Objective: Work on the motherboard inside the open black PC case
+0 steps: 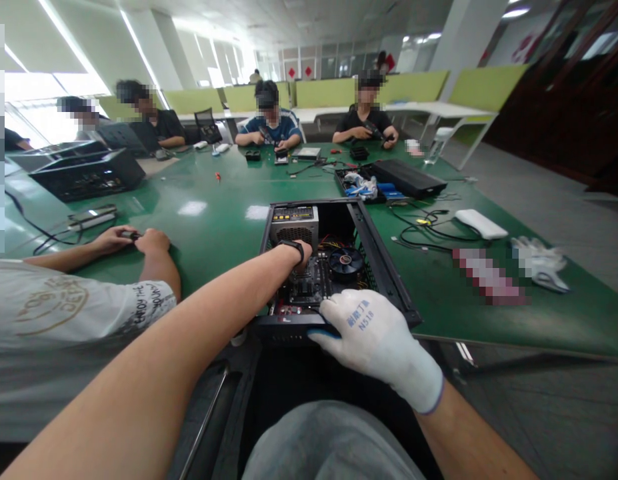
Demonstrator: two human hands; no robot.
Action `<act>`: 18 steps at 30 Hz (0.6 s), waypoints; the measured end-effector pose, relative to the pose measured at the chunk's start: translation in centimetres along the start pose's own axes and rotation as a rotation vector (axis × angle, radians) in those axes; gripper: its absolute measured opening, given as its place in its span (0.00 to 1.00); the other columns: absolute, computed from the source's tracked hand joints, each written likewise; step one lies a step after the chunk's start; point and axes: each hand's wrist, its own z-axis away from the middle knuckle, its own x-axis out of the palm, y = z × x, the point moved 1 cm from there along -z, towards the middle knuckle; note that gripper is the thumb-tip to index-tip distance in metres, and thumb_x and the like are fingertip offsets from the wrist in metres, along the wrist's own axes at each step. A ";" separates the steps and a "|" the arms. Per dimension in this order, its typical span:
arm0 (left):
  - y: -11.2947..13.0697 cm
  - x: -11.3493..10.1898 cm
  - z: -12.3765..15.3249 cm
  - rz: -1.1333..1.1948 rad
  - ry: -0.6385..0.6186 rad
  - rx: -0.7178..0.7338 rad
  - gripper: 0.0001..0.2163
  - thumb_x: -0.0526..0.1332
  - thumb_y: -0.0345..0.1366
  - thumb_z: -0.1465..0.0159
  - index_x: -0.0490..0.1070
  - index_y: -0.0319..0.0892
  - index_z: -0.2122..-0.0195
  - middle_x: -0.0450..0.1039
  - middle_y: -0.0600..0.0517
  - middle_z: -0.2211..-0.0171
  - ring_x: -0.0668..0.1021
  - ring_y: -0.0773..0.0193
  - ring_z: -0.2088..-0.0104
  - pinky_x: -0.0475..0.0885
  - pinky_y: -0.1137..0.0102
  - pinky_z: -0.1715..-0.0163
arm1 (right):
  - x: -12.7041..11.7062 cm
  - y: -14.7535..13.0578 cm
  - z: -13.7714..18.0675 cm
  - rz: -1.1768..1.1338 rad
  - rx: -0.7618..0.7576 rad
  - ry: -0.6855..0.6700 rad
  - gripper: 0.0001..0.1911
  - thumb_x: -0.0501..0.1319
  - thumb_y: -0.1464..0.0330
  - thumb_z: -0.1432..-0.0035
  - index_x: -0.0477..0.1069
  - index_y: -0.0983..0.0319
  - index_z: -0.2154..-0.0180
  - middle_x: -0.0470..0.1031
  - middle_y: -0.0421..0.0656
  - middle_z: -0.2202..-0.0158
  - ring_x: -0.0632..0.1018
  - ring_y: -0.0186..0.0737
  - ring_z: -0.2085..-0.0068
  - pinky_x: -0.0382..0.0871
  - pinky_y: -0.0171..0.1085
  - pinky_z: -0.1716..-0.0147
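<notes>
Left hand (303,255) near power supply (295,233), fan (345,261), fingers' hold unclear; right fingers (333,307) clasping case (281,332).

1. The right hand (371,333) wears a white work glove (389,353); blue print marks its back, a row of characters above "N518"; blue shows along the thumb's edge.
2. The glove's cuff (429,383) looks paler and faintly bluish; a thin blue-violet trim rings its opening; the forearm (481,437) beyond is bare.
3. The left hand (305,255) is ungloved; a dark, narrow wristband (295,248) circles that wrist; the arm (189,347) is bare.
4. Mottled grey cloth (329,443) rounds out below; shirt or trousers, I cannot tell.
</notes>
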 end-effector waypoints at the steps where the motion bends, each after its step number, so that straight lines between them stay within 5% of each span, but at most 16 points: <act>1: 0.1 -0.1 0.2 0.003 -0.002 -0.003 0.29 0.75 0.36 0.57 0.79 0.35 0.52 0.79 0.39 0.52 0.79 0.51 0.51 0.72 0.70 0.50 | 0.0 0.0 0.0 -0.001 -0.002 0.001 0.19 0.56 0.49 0.38 0.69 0.57 0.64 0.75 0.41 0.66 0.74 0.42 0.63 0.53 0.41 0.65; 18: 0.4 -0.7 1.1 0.070 0.043 -0.039 0.27 0.76 0.38 0.58 0.81 0.32 0.56 0.80 0.37 0.54 0.79 0.45 0.52 0.72 0.64 0.49 | 0.3 0.0 0.1 0.050 -0.002 0.035 0.18 0.57 0.48 0.39 0.68 0.56 0.65 0.73 0.39 0.67 0.73 0.41 0.65 0.50 0.41 0.66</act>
